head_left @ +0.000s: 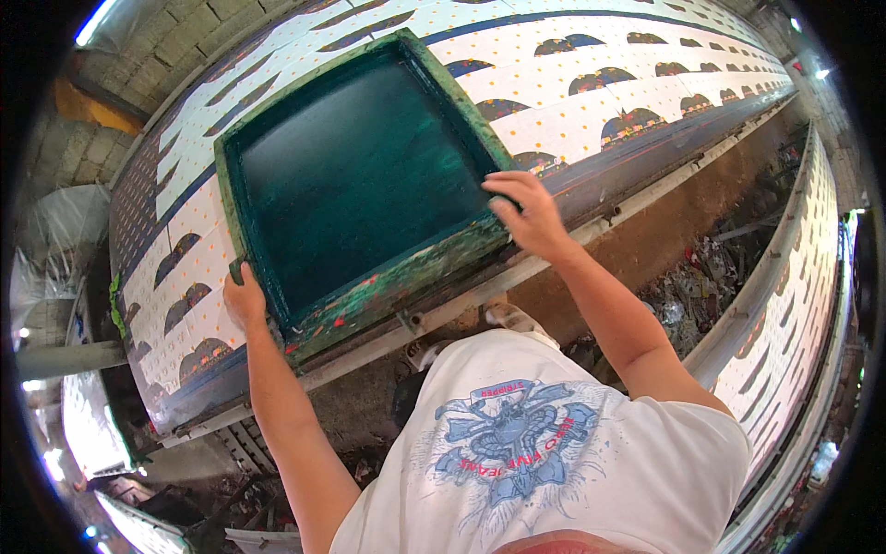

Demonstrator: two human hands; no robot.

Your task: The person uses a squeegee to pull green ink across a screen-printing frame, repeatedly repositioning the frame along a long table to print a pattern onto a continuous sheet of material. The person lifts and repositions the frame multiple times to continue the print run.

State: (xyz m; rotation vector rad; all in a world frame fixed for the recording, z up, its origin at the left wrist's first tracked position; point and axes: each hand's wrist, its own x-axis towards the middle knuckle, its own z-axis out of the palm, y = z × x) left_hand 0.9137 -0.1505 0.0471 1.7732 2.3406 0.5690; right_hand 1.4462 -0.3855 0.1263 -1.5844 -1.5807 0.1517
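A square screen-printing frame with green, paint-stained wooden sides lies tilted across the long printing table. Its mesh is dark green and glossy. My left hand grips the frame's left side close to the near corner, with a small dark handle-like piece showing at the fingers. On the right side, my right hand has its fingers curled over the rim near the right corner, around a dark piece that is partly hidden. Pale fabric with dark scalloped shapes and orange dots covers the table around the frame.
A metal rail runs along the table's near edge. Beyond a littered gap, a second table with similar patterned fabric stands on the right. A block wall and plastic sheeting are at the left.
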